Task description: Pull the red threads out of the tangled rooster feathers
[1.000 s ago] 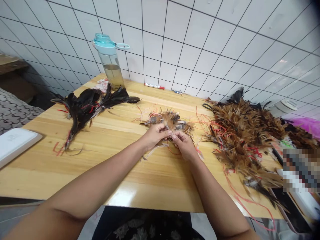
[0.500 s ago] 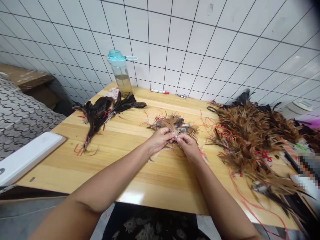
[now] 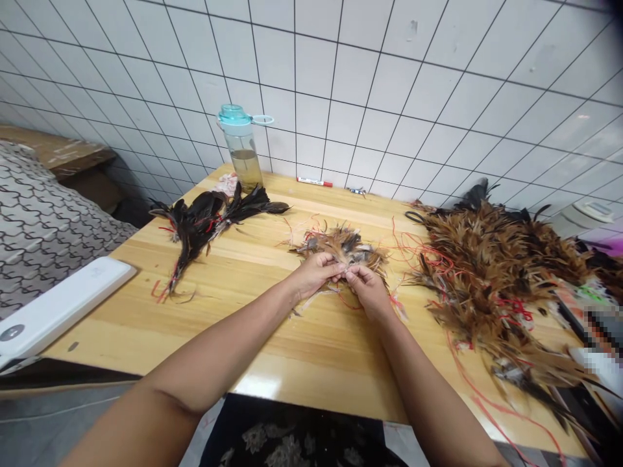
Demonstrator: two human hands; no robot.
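Over the middle of the wooden table, my left hand (image 3: 318, 271) and my right hand (image 3: 365, 285) meet with thumbs and forefingers pinched. A small brown feather (image 3: 335, 246) rises from the left fingertips, and the right fingertips close on its lower end. The exact spot where they pinch is too small to make out clearly. Just behind both hands lies a loose pile of brown and grey feathers (image 3: 367, 255), partly covered by them. Red string (image 3: 396, 301) and pale scraps lie around the pile.
Bundles of black feathers (image 3: 199, 220) tied with red string lie at left. A large heap of brown feathers (image 3: 487, 259) covers the right side. At the back stand a water bottle (image 3: 246, 155) and a red marker (image 3: 315, 182). A white device (image 3: 73, 305) sits at the left edge.
The whole view has shifted slightly, with things appearing a little lower and to the right. Both hands keep pinching at the same place, with barely any finger movement.
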